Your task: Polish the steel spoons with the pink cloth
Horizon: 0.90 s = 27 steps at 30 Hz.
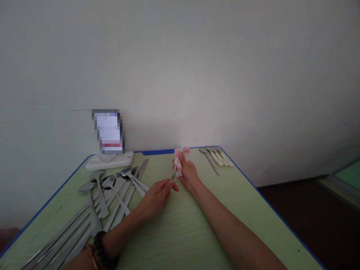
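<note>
Near the middle of the table, my left hand (160,195) pinches the thin metal handle (174,175) of a utensil. My right hand (187,170) is closed round a pink and white cloth (178,161), which is wrapped about the utensil's far end and hides it. What kind of utensil it is cannot be made out. Left of my left hand lies a spread of metal spoons (109,182) and a knife (143,167), partly behind my left forearm. At the back right, a metal spoon (210,160) lies beside several white-handled utensils (218,159).
A blurred device with a lit screen (109,131) stands on a white base (109,161) at the back left. The light green table (197,232) has a blue edge and meets a grey wall (180,75). Dark floor (303,210) shows at the right.
</note>
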Each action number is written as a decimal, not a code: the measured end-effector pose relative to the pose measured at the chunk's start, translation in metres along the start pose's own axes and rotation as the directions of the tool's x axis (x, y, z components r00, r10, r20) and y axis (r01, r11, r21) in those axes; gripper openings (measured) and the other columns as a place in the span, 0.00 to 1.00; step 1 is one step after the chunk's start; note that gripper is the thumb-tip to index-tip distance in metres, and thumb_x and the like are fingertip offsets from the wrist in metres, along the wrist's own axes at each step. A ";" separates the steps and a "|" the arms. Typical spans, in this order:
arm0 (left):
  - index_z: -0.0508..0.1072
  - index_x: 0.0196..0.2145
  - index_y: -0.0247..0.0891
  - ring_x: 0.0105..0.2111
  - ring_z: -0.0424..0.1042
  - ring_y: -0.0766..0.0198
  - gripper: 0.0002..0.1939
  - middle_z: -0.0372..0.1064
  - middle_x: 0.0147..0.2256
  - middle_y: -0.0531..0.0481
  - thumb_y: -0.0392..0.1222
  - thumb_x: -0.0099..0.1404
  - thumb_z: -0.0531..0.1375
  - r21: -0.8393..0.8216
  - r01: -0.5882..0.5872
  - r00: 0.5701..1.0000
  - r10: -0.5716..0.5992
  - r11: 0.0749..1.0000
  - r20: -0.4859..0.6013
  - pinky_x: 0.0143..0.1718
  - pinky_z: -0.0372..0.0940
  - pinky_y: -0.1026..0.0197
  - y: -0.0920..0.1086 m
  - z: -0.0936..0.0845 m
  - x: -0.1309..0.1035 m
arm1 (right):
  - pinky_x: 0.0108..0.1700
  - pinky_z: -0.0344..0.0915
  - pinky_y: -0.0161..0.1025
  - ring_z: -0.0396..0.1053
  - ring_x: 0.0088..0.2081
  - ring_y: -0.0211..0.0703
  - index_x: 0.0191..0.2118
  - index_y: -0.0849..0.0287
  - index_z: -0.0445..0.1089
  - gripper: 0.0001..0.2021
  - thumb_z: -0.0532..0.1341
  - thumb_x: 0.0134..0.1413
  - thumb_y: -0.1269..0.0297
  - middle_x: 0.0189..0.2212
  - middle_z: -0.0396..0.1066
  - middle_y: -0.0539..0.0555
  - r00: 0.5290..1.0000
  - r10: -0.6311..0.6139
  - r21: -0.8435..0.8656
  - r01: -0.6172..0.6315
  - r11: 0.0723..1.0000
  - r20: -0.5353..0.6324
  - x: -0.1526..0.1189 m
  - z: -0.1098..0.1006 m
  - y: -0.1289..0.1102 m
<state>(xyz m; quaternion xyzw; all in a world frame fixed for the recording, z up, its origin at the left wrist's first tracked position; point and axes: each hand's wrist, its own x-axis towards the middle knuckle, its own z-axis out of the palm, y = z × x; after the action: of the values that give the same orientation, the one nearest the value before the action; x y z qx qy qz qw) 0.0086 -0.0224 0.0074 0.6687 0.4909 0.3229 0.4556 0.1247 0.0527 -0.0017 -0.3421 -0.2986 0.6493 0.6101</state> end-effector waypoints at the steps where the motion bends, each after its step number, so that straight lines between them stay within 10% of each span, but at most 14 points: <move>1: 0.69 0.29 0.36 0.16 0.50 0.69 0.20 0.47 0.16 0.60 0.50 0.65 0.44 0.035 -0.015 1.000 0.015 0.999 -0.021 0.18 0.48 0.67 0.000 0.000 0.000 | 0.22 0.56 0.31 0.59 0.18 0.31 0.22 0.62 0.68 0.16 0.64 0.42 0.52 0.17 0.66 0.48 1.000 0.010 0.013 -0.010 1.000 -0.015 -0.002 0.002 0.001; 8: 0.68 0.24 0.37 0.23 0.61 0.64 0.19 0.61 0.21 0.52 0.45 0.65 0.44 0.188 -0.109 0.980 0.137 0.976 -0.145 0.27 0.59 0.65 -0.006 0.002 0.005 | 0.14 0.48 0.31 0.55 0.13 0.31 0.23 0.62 0.67 0.20 0.63 0.40 0.46 0.13 0.63 0.47 0.978 0.192 0.026 -0.191 0.981 -0.086 -0.014 0.014 0.012; 20: 0.71 0.32 0.35 0.19 0.54 0.67 0.21 0.50 0.17 0.58 0.48 0.65 0.43 0.133 -0.016 1.000 0.017 0.991 -0.007 0.20 0.50 0.67 0.002 0.001 -0.001 | 0.26 0.61 0.34 0.65 0.22 0.36 0.27 0.63 0.69 0.20 0.61 0.43 0.47 0.21 0.72 0.52 0.974 -0.225 -0.317 0.202 0.927 -0.036 0.013 -0.020 -0.002; 27: 0.71 0.33 0.34 0.17 0.50 0.68 0.22 0.47 0.17 0.59 0.51 0.65 0.44 0.057 0.010 0.999 -0.008 0.998 -0.032 0.19 0.47 0.67 -0.004 0.000 0.002 | 0.28 0.63 0.36 0.68 0.22 0.39 0.25 0.62 0.69 0.22 0.59 0.44 0.44 0.21 0.72 0.54 0.990 -0.123 -0.266 0.101 0.959 -0.065 0.003 -0.007 0.006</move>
<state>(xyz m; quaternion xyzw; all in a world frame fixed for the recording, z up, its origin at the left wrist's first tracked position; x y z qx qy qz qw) 0.0075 -0.0203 0.0038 0.6740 0.5101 0.3171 0.4301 0.1262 0.0551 -0.0110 -0.4282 -0.3759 0.5541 0.6069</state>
